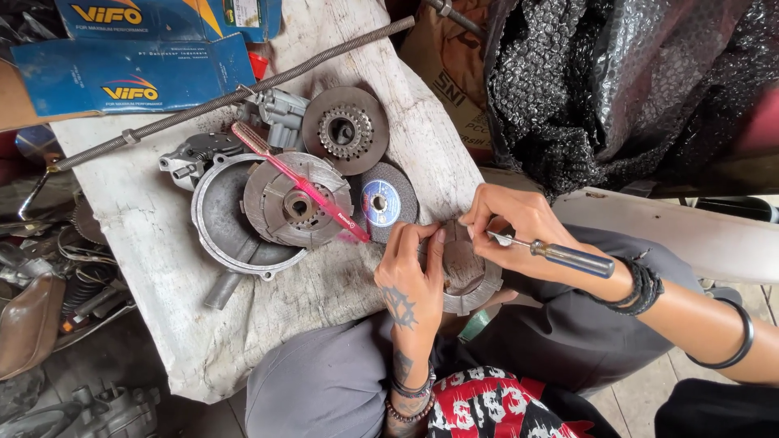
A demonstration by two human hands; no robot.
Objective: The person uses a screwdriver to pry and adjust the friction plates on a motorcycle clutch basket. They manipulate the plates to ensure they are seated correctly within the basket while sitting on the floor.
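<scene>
Workbench edge (pixel 162 268) — left hand (pixel 410 280) steadies clutch plate (pixel 466 276), right hand (pixel 515 219) grips screwdriver (pixel 560 255).

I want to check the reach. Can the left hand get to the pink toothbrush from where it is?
Probably yes. The left hand grips the round metal part, and the pink toothbrush ends just beside its fingers with nothing between. The hand would first have to release the part.

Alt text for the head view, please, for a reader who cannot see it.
A person's left hand steadies a round metal clutch part at a worn white table's edge while the right hand holds a blue-handled screwdriver to it.
</scene>
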